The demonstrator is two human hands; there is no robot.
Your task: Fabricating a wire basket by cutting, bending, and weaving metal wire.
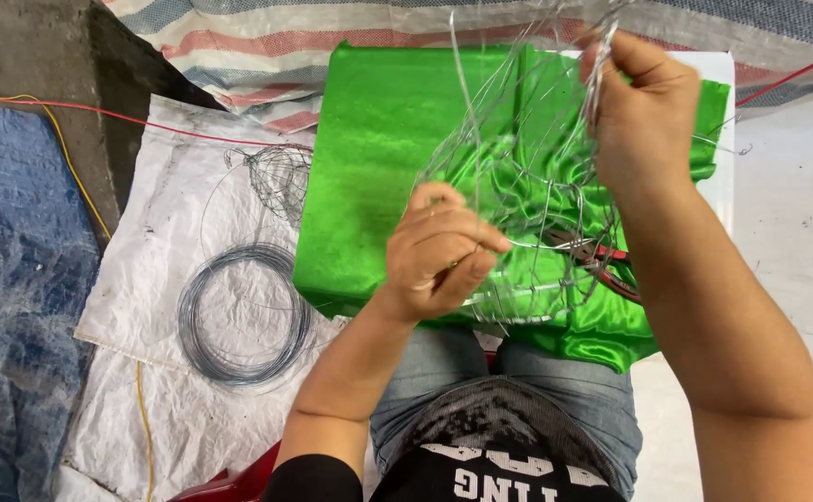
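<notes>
Wire frame (pixel 527 186): an open cage of thin silver wire, being held in mid-air over the lap, at the centre of the view and running toward 1 o'clock; its long axis is rising from a hoop at the lower end near 6 o'clock to loose strand ends at the top edge. Left hand (pixel 443 251): closing narrow, fingers curled and pinching a strand at the frame's lower left side; the frame is lying at 2 o'clock from this hand. Right hand (pixel 643 112): closing narrow as well, fingertips gripping the upper strands near 1 o'clock; the frame is hanging at 7 o'clock from it. Both hands are touching the frame, the left being the nearer to the hoop. Green cloth (pixel 378 158): shiny, spreading beneath and behind the frame, draping over the knees. Pliers (pixel 601 256): red-handled, resting on the cloth just behind the frame, at 3 o'clock from the left hand. Wire coil (pixel 244 316): dark, lying flat on a white sack (pixel 137 270) at 9 o'clock, well apart from both hands. Small wire cage (pixel 276 177): sitting on the sack at 10 o'clock, beside the cloth's edge. Blue mat (pixel 16 279): lying at the far left.
</notes>
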